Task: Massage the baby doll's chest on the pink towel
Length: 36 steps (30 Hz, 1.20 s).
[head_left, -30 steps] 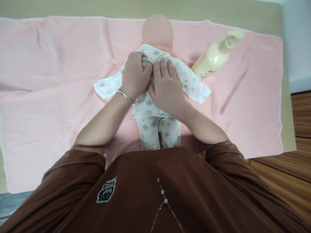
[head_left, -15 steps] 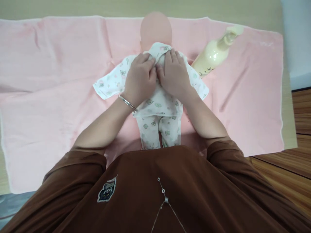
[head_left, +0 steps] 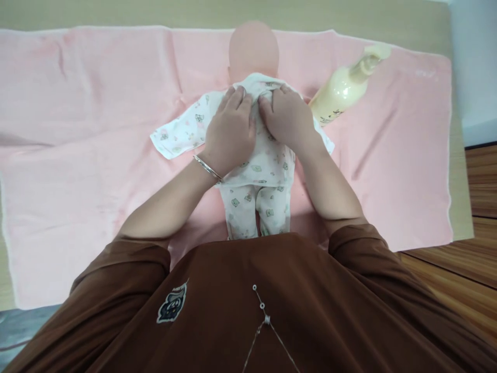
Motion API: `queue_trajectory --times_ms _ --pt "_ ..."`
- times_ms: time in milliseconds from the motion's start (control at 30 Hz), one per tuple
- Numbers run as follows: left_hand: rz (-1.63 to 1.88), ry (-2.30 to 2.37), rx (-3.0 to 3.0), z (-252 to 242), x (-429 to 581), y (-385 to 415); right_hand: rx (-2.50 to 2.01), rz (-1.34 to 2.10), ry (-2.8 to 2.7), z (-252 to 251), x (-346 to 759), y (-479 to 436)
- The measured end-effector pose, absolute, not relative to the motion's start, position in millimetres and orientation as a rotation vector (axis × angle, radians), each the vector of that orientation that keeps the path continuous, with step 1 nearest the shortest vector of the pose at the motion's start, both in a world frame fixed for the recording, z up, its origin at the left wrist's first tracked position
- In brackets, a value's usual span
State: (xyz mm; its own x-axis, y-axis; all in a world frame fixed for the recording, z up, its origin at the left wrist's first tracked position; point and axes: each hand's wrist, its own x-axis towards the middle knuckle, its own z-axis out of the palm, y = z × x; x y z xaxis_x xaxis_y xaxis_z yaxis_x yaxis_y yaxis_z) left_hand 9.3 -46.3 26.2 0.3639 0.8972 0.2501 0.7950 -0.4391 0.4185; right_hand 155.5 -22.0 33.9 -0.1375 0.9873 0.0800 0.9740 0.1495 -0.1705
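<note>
A baby doll (head_left: 254, 49) lies lengthwise before me, its smooth head at the far end and no facial features showing. It wears a white printed shirt (head_left: 267, 168) and matching trousers (head_left: 238, 210). My left hand (head_left: 231, 129) rests on the upper left of the shirt, fingers stretched toward the collar. Opposite it, my right hand (head_left: 289, 116) lies on the upper right, its thumb apart from the bent fingers, touching creased cloth below the collar. The hands cover much of the shirt's upper part. A silver bangle circles my left wrist.
A cream pump bottle (head_left: 341, 93) lies tilted to the right of the doll, close to its right-hand sleeve. Beneath everything is a pink cloth (head_left: 77, 129) over a light table (head_left: 194, 13). Brown wood-grain surfaces (head_left: 485, 207) show beyond the table's right edge.
The bunched collar now lies flatter and more spread out. My hands have moved slightly apart, and the left fingers have straightened. Doll and bottle appear shifted a little right in view.
</note>
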Motion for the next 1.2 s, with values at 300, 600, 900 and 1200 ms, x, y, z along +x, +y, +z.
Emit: queue_trajectory --times_ms 300,600,900,1200 --pt "0.762 1.634 2.214 -6 0 -6 -1.913 0.171 -2.334 45 131 -66" --pt "0.705 1.672 2.245 -6 1 -10 -1.892 0.366 -2.18 39 130 -60" --pt "0.542 1.532 2.388 37 11 -58 -1.972 0.261 -2.209 30 152 -24" --pt "0.774 1.507 2.279 7 -2 -11 -1.837 0.08 -2.368 41 133 -61"
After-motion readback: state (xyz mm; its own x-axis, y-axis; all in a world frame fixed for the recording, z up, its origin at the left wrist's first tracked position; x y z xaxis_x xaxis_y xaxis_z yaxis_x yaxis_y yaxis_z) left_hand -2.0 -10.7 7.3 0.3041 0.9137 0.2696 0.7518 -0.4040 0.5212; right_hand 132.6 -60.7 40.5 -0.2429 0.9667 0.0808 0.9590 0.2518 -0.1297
